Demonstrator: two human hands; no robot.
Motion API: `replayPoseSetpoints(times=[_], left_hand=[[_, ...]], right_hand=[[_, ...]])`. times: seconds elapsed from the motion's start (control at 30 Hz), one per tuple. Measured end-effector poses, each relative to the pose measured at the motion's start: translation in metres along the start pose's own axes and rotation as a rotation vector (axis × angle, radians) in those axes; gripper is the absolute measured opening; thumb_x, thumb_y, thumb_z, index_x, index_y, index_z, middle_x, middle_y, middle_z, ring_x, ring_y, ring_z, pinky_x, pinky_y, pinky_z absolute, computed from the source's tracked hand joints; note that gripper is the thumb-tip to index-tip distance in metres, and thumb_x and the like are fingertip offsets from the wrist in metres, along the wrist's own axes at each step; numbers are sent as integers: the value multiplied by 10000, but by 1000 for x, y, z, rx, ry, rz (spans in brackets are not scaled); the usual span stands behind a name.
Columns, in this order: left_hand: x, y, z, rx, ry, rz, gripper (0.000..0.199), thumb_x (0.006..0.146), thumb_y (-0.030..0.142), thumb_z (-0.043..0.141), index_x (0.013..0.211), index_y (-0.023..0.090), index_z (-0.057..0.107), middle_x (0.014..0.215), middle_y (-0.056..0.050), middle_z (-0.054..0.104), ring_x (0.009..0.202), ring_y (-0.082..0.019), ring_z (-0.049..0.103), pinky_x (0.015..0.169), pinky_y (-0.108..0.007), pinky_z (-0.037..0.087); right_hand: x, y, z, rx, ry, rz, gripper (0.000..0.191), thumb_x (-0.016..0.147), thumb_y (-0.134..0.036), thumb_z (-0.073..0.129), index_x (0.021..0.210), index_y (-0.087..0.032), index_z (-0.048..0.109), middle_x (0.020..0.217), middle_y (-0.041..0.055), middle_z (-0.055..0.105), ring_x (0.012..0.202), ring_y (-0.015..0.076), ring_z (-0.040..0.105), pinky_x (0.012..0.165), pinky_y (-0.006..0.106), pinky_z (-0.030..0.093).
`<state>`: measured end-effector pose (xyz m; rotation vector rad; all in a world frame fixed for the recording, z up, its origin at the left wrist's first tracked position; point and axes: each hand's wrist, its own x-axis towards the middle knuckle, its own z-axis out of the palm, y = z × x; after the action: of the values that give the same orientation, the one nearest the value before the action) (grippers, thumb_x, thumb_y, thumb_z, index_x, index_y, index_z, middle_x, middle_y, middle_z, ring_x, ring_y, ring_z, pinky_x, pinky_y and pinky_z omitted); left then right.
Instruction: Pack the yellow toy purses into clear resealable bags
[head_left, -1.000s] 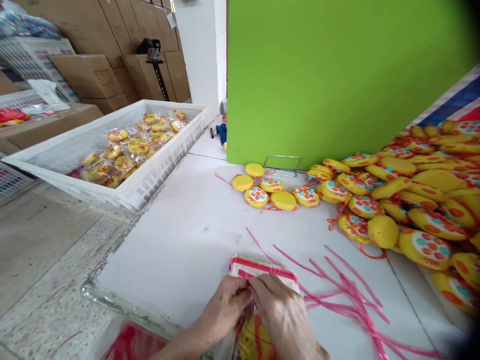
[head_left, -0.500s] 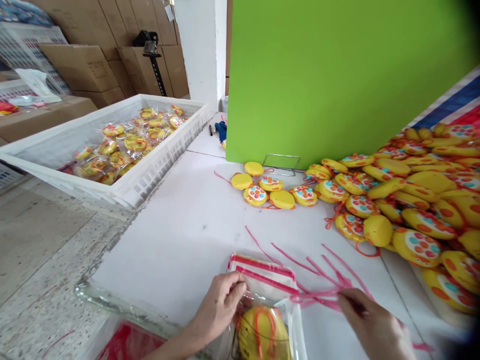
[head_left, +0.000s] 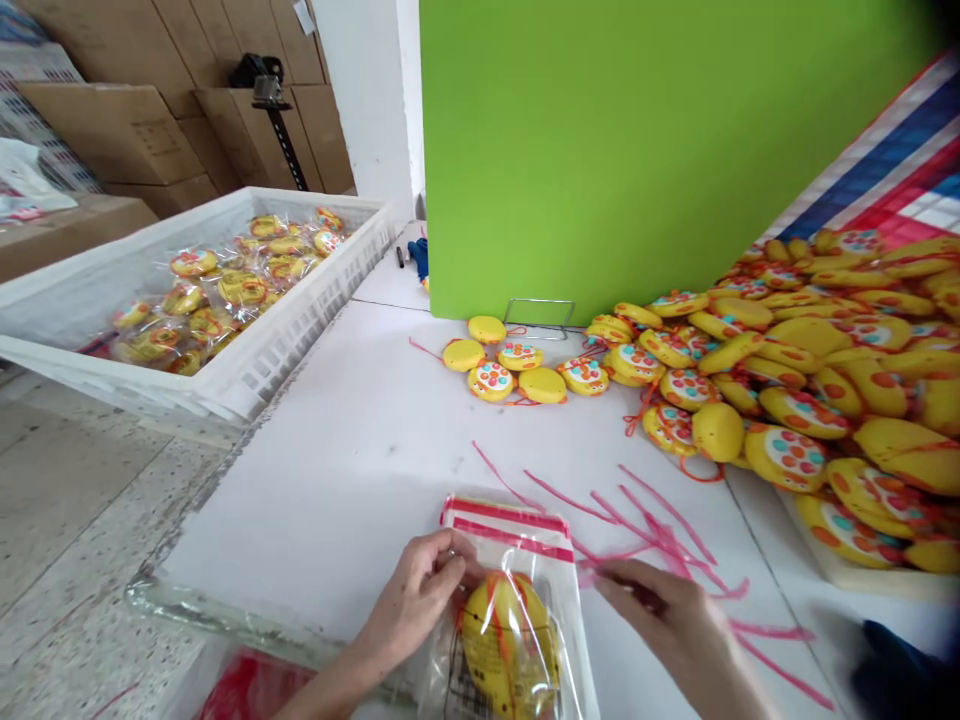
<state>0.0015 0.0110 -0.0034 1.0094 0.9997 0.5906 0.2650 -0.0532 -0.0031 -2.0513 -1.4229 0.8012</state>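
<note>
We keep hands apart. Our left hand [head_left: 424,590] pinches clear plastic bag [head_left: 553,600] near its upper left corner; our right hand [head_left: 667,610] curls just right of it, near pink strips [head_left: 664,540], cannot tell if gripping one. Yellow toy [head_left: 506,640] with orange cord lies inside bag, on near part of white table [head_left: 337,520]. Loose yellow toys [head_left: 791,455] heap at right.

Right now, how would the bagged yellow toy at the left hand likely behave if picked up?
The clear bag looks creased and glossy, so it would probably flex and feel slippery. The yellow toy inside looks rounded, so it might shift or rock.
</note>
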Motion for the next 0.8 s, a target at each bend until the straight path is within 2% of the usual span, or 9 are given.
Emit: replayPoseSetpoints(times=[0.1,0.2,0.3,0.37,0.43,0.57,0.67,0.73,0.8], left_hand=[[0,1,1,32,8,30,152,826,307,519,800,163,558,772,-50,701,765,-203,665,707,-294,485],[-1,0,-1,39,16,38,202,840,367,522,835,169,560,761,-43,687,757,-204,657,708,-298,486],[-2,-4,-6,-7,49,14,234,833,410,526,923,194,543,764,-22,659,747,-198,638,713,-301,485],[-1,-7,-10,11,76,25,192,824,382,521,872,198,547,751,-5,613,737,-182,603,706,-281,472],[1,-8,-12,52,102,41,148,807,311,489,757,183,542,725,2,546,712,-162,547,673,-253,448],[3,-5,-11,82,77,48,175,785,243,415,623,183,445,647,25,404,635,-133,420,588,-224,374],[0,2,-11,185,70,50,210,735,215,477,582,201,333,572,56,299,567,-108,318,532,-216,278],[-3,6,-14,202,83,33,215,705,199,496,581,205,321,556,67,283,540,-100,298,520,-216,263],[-5,12,-19,178,99,25,212,702,210,504,587,208,326,556,71,282,528,-97,320,520,-210,289]], right_hand=[[21,-25,27,252,-295,1,213,719,-411,660,765,-205,692,632,-10,655,571,149,584,540,245,461],[28,-25,36,422,-406,-14,161,719,-334,663,690,-177,635,600,-29,596,557,117,538,536,226,420],[23,-15,33,443,-385,-19,205,756,-367,636,689,-182,582,575,-57,489,500,85,419,473,209,332],[18,-9,31,422,-358,-30,235,788,-390,597,677,-188,549,561,-67,413,482,79,338,447,211,275],[14,-8,32,387,-339,-56,225,805,-368,558,673,-186,553,554,-63,397,488,83,320,450,217,266],[7,-11,32,275,-323,-165,186,788,-213,454,676,-185,600,603,-22,514,536,113,442,507,231,361],[6,-12,24,153,-330,-283,237,732,-122,400,602,-194,584,757,24,615,629,136,567,590,248,444],[14,-9,14,50,-239,-317,247,763,-142,402,624,-202,598,887,47,645,637,136,599,581,249,464],[32,-6,2,-45,-122,-318,232,823,-226,422,748,-214,641,980,71,657,660,151,624,569,258,484]])
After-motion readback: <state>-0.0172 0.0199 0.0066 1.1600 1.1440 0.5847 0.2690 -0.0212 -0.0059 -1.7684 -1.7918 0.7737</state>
